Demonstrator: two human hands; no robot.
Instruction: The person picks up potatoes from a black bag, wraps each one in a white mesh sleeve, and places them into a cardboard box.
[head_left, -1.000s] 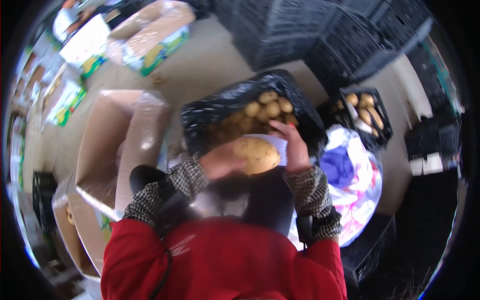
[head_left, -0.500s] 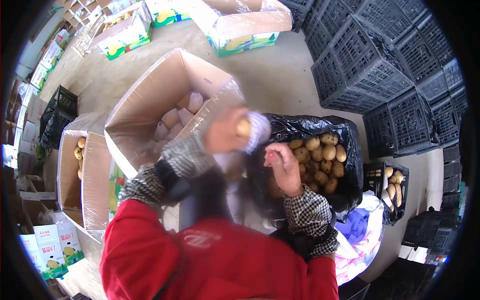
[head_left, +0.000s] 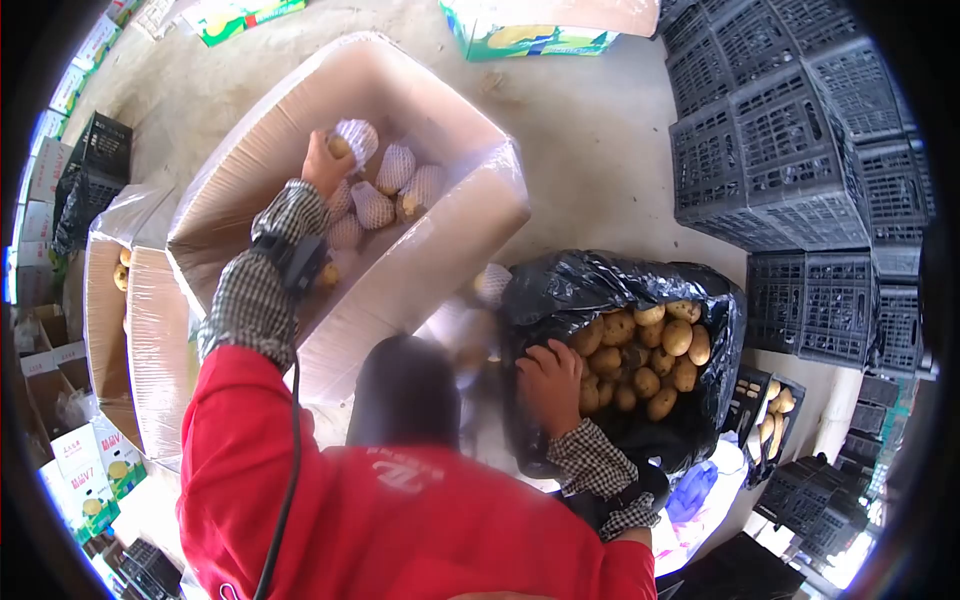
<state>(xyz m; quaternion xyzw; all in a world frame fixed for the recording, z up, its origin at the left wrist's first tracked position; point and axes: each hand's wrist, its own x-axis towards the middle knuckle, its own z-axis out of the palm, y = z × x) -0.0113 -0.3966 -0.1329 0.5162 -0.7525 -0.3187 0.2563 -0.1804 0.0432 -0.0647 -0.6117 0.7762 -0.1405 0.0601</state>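
My left hand (head_left: 322, 165) is closed around a yellow-brown oval fruit in a white foam net (head_left: 355, 143), inside the large plastic-lined cardboard box (head_left: 400, 270). Below and right of it lie several netted fruits (head_left: 373, 206). My right hand (head_left: 551, 388) rests at the left side of the crate lined with black plastic (head_left: 725, 325), its fingers somewhat apart and no item visible in them. Bare yellow-brown fruits (head_left: 646, 382) fill the crate beside it. Another netted fruit (head_left: 492, 284) sits between box and crate, near a blurred patch.
Black plastic crates (head_left: 770, 150) are stacked at the right. A second lined box (head_left: 155, 340) stands at the left, and a printed box (head_left: 535, 40) at the top. A small crate (head_left: 745, 400) with more fruits and a bag of purple material (head_left: 695, 495) are at the lower right.
My left hand has moved up and left into the large box with the netted fruit. My right hand has come down at the crate's left side. The whole view has shifted.
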